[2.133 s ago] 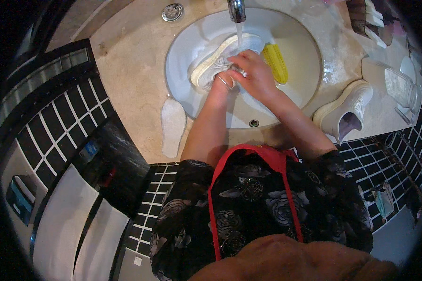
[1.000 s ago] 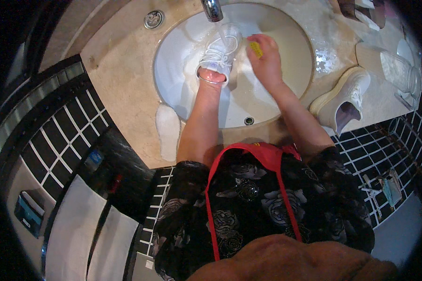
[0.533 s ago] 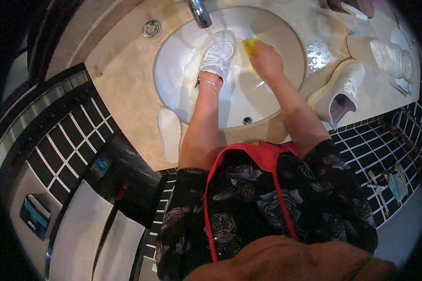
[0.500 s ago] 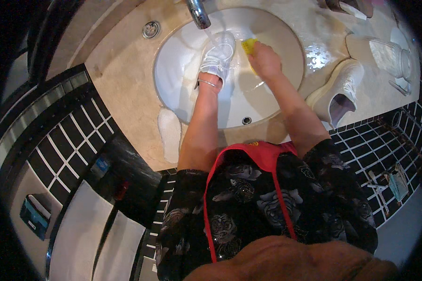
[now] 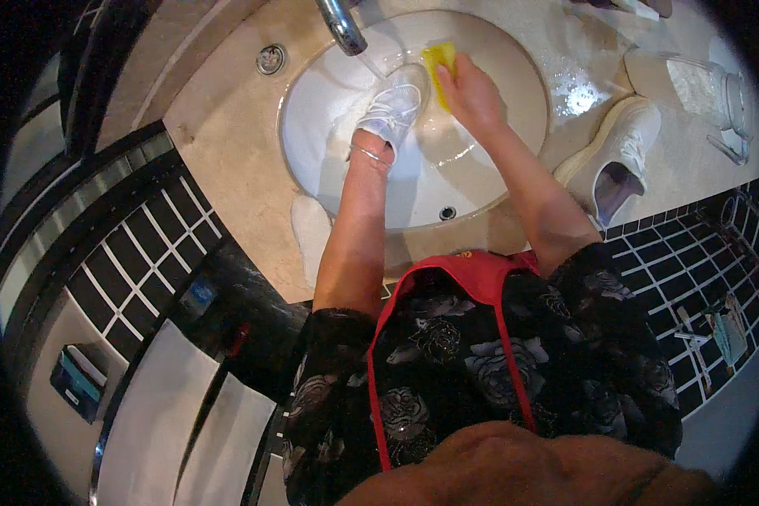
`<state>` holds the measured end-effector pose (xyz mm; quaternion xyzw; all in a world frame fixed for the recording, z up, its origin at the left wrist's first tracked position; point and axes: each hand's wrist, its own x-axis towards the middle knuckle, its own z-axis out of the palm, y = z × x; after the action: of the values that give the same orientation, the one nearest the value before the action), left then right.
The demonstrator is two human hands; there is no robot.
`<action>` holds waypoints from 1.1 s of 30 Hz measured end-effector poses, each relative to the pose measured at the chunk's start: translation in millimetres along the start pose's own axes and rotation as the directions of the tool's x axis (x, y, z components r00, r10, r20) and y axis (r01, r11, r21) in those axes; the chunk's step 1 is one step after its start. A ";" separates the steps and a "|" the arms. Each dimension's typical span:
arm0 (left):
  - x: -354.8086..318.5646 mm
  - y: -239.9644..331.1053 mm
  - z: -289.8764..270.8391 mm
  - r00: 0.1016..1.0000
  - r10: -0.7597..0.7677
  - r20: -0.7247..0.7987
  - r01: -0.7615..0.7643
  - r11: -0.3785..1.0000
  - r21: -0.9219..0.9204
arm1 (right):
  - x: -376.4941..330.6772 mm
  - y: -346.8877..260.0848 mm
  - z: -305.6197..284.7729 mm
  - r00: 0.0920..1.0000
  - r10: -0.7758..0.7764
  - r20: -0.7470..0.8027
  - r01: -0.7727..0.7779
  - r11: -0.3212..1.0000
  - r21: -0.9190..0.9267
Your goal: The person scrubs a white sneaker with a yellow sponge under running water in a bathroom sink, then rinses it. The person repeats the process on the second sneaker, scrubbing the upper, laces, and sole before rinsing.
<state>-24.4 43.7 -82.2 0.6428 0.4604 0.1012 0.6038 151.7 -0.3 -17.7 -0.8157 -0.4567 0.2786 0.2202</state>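
1. Inspecting the sink (image 5: pixel 497 160), we find a white shoe (image 5: pixel 392 110) near centre, toe toward one o'clock.
2. Inside it sits the left hand (image 5: pixel 374 142); its hidden grip we cannot tell.
3. We see the right hand (image 5: pixel 477 94) holding a yellow scrubber (image 5: pixel 436 71) at one o'clock, beside the toe.

Sink (image 5: pixel 434 181) open between forearms (image 5: pixel 352 232); faucet (image 5: pixel 342 25) bars way beyond shoe (image 5: pixel 394 105).

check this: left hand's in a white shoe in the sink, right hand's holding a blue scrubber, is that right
Not quite: the scrubber in the right hand is yellow, not blue. The head view shows it; the rest stands.
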 end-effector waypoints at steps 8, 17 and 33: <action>-48.2 9.0 -2.8 0.866 -0.483 0.128 0.173 0.531 0.830 | 7.6 -21.2 16.5 0.953 -0.203 0.226 0.258 0.933 -0.250; -67.5 12.7 -28.9 0.862 -0.490 0.132 0.194 0.559 0.806 | 25.0 -12.7 32.6 0.959 -0.166 0.232 0.212 0.959 -0.190; -22.1 -5.4 23.2 0.915 -0.394 -0.086 0.065 0.356 -0.932 | 17.3 3.1 47.4 0.976 0.033 0.214 -0.042 0.999 0.035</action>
<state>-23.3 11.2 -83.2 0.1081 0.4987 0.3454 0.7876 129.9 18.1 -59.4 -0.7850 -0.4566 0.3776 0.1805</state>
